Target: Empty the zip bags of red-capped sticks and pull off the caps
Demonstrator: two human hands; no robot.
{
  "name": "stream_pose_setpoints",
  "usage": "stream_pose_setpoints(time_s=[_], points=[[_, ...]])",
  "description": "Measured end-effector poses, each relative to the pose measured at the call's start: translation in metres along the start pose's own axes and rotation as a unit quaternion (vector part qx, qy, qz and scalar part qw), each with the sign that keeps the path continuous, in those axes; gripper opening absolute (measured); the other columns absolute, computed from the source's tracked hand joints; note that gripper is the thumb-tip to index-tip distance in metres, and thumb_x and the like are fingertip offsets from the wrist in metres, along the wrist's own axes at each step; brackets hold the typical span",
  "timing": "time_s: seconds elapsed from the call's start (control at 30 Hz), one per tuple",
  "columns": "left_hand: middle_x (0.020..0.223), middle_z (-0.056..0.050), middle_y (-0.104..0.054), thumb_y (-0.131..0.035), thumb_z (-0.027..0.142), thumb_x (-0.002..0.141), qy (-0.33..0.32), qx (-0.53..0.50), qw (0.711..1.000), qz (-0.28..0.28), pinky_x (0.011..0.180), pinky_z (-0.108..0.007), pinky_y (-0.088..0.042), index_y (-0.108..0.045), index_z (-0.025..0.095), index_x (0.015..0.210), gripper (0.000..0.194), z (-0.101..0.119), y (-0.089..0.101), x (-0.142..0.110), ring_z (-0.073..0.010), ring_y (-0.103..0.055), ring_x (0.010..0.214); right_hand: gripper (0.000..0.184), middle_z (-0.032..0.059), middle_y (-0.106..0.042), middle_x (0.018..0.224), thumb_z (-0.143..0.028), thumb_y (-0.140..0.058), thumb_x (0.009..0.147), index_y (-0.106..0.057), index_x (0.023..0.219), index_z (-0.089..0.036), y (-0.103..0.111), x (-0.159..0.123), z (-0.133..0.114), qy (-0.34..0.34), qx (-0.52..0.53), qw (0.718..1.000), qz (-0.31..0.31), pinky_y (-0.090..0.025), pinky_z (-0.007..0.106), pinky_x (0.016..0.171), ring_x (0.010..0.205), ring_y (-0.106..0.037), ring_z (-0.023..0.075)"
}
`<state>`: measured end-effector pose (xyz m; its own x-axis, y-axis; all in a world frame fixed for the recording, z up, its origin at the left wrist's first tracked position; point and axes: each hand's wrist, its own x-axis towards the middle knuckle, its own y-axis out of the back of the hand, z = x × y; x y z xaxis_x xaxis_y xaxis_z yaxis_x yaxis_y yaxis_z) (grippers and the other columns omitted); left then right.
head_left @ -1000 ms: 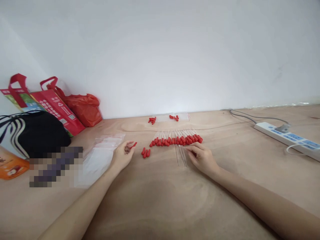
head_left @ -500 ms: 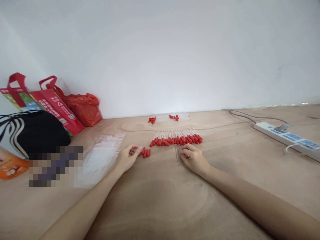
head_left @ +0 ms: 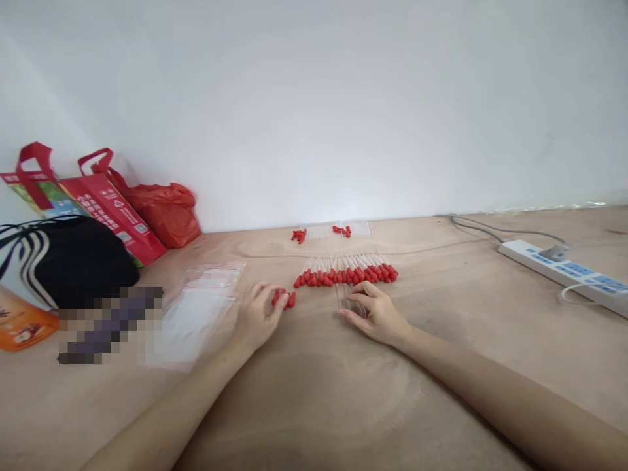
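Note:
A row of thin clear tubes with red caps point(head_left: 346, 273) lies across the middle of the wooden table point(head_left: 314, 392). My left hand point(head_left: 260, 314) rests palm down with its fingers stretched over a few loose red caps point(head_left: 289, 299), touching them. My right hand point(head_left: 375, 313) lies over several bare clear tubes point(head_left: 349, 297) just below the row, fingers curled on them. Whether either hand grips anything is hard to make out.
Clear zip bags point(head_left: 196, 311) lie left of my left hand. Red shopping bags point(head_left: 112, 206), a black bag point(head_left: 69, 258) and an orange pack point(head_left: 19, 324) stand at the far left. More red caps point(head_left: 321, 232) sit near the wall. A white power strip point(head_left: 564, 271) lies at right.
My left hand moved right and lowered onto the loose red caps, no longer pinching one cap in the air. My right hand slid slightly left over the bare tubes.

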<state>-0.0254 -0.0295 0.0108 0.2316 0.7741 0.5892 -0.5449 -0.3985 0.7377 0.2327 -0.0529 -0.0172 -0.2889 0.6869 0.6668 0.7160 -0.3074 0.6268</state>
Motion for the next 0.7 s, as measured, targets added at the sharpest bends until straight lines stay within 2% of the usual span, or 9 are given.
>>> stream_pose_setpoints(time_s=[0.07, 0.13, 0.23, 0.33, 0.5, 0.7], points=[[0.088, -0.006, -0.059, -0.047, 0.032, 0.081, -0.091, -0.037, 0.994, -0.052, 0.080, -0.035, -0.043, -0.056, 0.017, 0.086, 0.018, 0.019, -0.006, -0.007, -0.0192, -0.054, 0.087, 0.021, 0.0069, -0.057, 0.084, -0.034, -0.053, 0.079, -0.062, 0.084, -0.017, 0.002, 0.001, 0.004, -0.005, -0.044, 0.998, 0.040, -0.044, 0.028, 0.068, 0.077, -0.052, 0.0152], [0.093, -0.007, -0.059, -0.050, 0.029, 0.080, -0.140, -0.062, 0.982, -0.115, 0.084, -0.036, -0.041, -0.053, 0.018, 0.087, 0.014, 0.037, -0.015, -0.012, -0.0200, -0.052, 0.092, 0.018, 0.0059, -0.058, 0.081, -0.033, -0.052, 0.079, -0.062, 0.081, -0.018, 0.006, 0.003, 0.010, -0.030, -0.114, 0.990, 0.079, -0.039, 0.031, 0.071, 0.079, -0.051, 0.0170], [0.106, -0.010, -0.057, -0.055, 0.032, 0.076, -0.131, -0.063, 0.972, -0.183, 0.086, -0.041, -0.040, -0.050, 0.017, 0.091, 0.022, 0.057, -0.028, -0.011, -0.0245, -0.048, 0.103, 0.020, 0.0057, -0.060, 0.084, -0.036, -0.054, 0.077, -0.063, 0.084, -0.019, 0.010, 0.008, 0.019, -0.083, -0.224, 0.965, 0.112, -0.032, 0.034, 0.072, 0.081, -0.049, 0.0196], [0.112, -0.012, -0.054, -0.056, 0.035, 0.075, -0.108, -0.053, 0.968, -0.222, 0.092, -0.047, -0.034, -0.046, 0.017, 0.095, 0.029, 0.066, -0.037, -0.005, -0.0273, -0.043, 0.113, 0.027, 0.0056, -0.060, 0.088, -0.044, -0.055, 0.075, -0.065, 0.086, -0.022, 0.011, 0.014, 0.027, -0.108, -0.280, 0.947, 0.112, -0.026, 0.034, 0.071, 0.081, -0.047, 0.0202], [0.117, -0.013, -0.053, -0.051, 0.037, 0.079, -0.110, -0.037, 0.958, -0.264, 0.103, -0.057, -0.010, -0.040, 0.018, 0.099, 0.029, 0.073, -0.040, 0.001, -0.0268, -0.030, 0.126, 0.030, 0.0050, -0.060, 0.090, -0.050, -0.051, 0.076, -0.068, 0.080, -0.025, 0.005, 0.023, 0.032, -0.119, -0.289, 0.945, 0.091, -0.022, 0.035, 0.074, 0.084, -0.045, 0.0204], [0.114, -0.014, -0.054, -0.046, 0.039, 0.081, -0.111, -0.039, 0.952, -0.284, 0.104, -0.058, -0.004, -0.038, 0.018, 0.100, 0.030, 0.074, -0.038, 0.000, -0.0253, -0.024, 0.130, 0.025, 0.0047, -0.060, 0.092, -0.041, -0.050, 0.081, -0.069, 0.078, -0.025, 0.001, 0.025, 0.032, -0.129, -0.265, 0.950, 0.102, -0.021, 0.037, 0.078, 0.086, -0.045, 0.0194]])
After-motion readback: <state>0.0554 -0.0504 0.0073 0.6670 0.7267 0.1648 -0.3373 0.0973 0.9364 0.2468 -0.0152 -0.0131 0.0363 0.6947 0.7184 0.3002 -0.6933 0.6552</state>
